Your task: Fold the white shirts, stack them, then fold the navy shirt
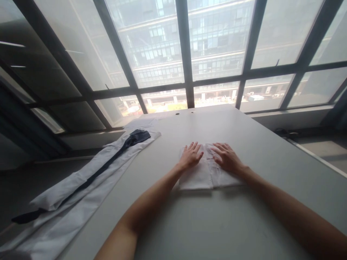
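Observation:
A white folded cloth (195,179) lies flat on the white table (217,224), with a seam or gap running down its middle. Its exact kind is not plain from here. My left hand (191,154) rests palm down on the far left part of it, fingers spread. On the far right part lies my right hand (227,156), also flat with the fingers apart. Both hands touch the cloth without gripping it, and their fingers hide some of its far edge.
Along the table's left edge lies a long white fabric (78,187) with a dark blue strip of cloth (108,162) on top. Papers (141,122) sit at the far left corner. Two small holes show near the far edge. Large windows (217,39) stand behind the table.

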Motion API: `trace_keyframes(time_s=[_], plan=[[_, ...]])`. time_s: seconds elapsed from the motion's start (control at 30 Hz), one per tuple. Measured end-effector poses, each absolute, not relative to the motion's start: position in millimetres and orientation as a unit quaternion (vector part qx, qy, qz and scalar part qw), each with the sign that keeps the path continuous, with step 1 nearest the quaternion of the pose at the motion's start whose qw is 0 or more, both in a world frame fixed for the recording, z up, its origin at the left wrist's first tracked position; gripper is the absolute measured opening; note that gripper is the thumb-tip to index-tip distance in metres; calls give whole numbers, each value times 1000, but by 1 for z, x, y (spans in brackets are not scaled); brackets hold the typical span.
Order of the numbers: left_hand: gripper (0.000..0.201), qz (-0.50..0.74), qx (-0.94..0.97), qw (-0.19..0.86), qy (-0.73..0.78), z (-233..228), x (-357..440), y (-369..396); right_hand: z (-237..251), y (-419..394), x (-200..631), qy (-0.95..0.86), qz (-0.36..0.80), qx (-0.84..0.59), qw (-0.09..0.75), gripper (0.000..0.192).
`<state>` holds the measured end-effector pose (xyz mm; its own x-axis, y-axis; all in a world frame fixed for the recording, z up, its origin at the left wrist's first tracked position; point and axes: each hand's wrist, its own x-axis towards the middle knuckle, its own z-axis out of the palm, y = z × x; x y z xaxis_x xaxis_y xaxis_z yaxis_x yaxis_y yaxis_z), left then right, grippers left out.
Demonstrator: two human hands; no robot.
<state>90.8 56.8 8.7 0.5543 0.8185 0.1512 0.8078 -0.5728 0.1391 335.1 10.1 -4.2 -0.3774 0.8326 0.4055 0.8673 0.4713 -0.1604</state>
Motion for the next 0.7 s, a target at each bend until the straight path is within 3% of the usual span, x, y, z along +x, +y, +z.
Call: trace_keyframes(time_s=[0.13,0.3,0.7], plan=[[69,55,880,47,469,-8,87,69,-18,16,329,-831,34,-533,156,59],[72,55,865,45,496,-10,86,68,-24,22,333,-822,58,-547,146,72],[65,55,892,60,445,-7,113,73,-25,24,333,-825,52,-547,130,72]])
